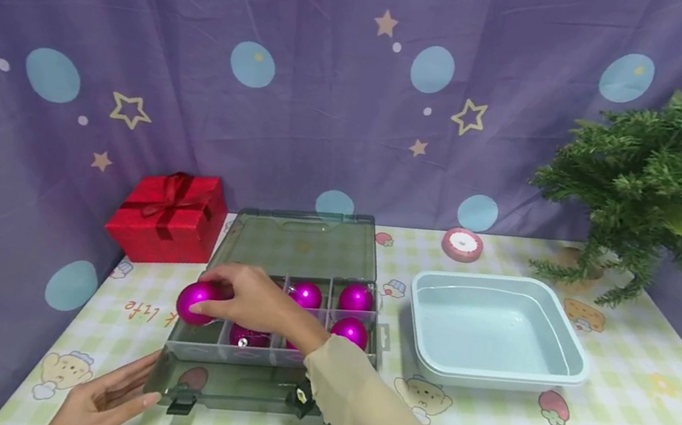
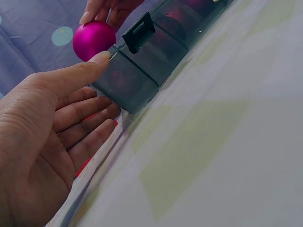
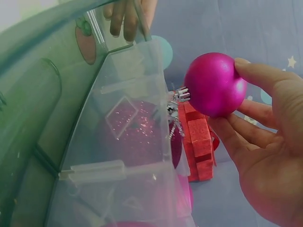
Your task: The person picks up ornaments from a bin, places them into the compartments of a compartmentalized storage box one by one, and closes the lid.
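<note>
My right hand (image 1: 254, 301) pinches a shiny magenta Christmas ball (image 1: 194, 303) between thumb and fingers, over the left end of a compartment box (image 1: 231, 384). In the right wrist view, the held Christmas ball (image 3: 215, 85) has its silver cap turned toward the box's clear wall (image 3: 123, 71). More magenta balls (image 1: 357, 298) sit in the compartments, one of them glittery (image 3: 137, 127); my right hand and forearm hide some. My left hand (image 1: 103, 398) touches the box's front left corner, its thumb at the edge and its fingers loosely extended beside it (image 2: 52, 127).
The box's smoky lid (image 1: 302, 243) lies back open. Behind it on the left is a red gift box (image 1: 165, 228) with a dark red bow. To the right stand a pale blue basin (image 1: 490, 373), a ribbon roll (image 1: 462, 244) and a small artificial Christmas tree (image 1: 659, 175).
</note>
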Available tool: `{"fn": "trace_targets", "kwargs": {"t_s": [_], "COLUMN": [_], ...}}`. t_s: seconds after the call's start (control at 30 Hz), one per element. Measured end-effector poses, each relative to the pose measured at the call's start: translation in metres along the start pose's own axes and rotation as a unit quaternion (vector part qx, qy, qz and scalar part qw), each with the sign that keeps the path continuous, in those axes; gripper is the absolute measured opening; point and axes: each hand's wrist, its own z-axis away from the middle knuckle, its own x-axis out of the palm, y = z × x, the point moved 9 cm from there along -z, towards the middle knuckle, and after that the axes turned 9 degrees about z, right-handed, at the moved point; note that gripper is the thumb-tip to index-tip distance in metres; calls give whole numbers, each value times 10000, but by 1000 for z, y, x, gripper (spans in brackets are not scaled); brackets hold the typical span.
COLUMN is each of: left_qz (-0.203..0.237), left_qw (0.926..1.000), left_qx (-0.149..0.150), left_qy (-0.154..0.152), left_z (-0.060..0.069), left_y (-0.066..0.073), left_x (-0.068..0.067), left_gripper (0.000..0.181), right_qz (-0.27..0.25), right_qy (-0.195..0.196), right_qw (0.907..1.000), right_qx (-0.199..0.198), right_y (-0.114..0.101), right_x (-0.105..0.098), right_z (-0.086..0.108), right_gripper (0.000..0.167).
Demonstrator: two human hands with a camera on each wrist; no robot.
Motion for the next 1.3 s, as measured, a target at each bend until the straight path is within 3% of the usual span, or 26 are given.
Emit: {"fn": "trace_targets", "kwargs": {"t_s": [0.47,0.83,1.03,1.17,1.23,1.3], "left_qz": [-49,-82,-161,-575,-858,-1094], "left_qw": [9998,9999,9998,9983,9955,9899], "left_qx": [191,113,59,47,371,891], "left_qy": [11,94,71,120,164,150], "left_z": [0,-1,-1,-2,-5,-7], "left_y": [3,1,1,7,18,33], "left_x": [1,0,0,-4,-7,-10], "left_gripper": [80,82,82,79,72,62], "right_qz": [-141,-838,-1041,-1007,-972,-889], "right_qy": [-328,-169,161,532,768,991], "right_qw": [9993,9950,9932,9920,9900,9876], "right_qx": [103,508,496,539,670,837], "right_y": [2,23,36,52,63,72], "right_x": [8,-30,-57,-81,-95,-110], "right_z": [-1,14,30,43,51,60], "right_gripper": [46,43,39,37,36,36]}}
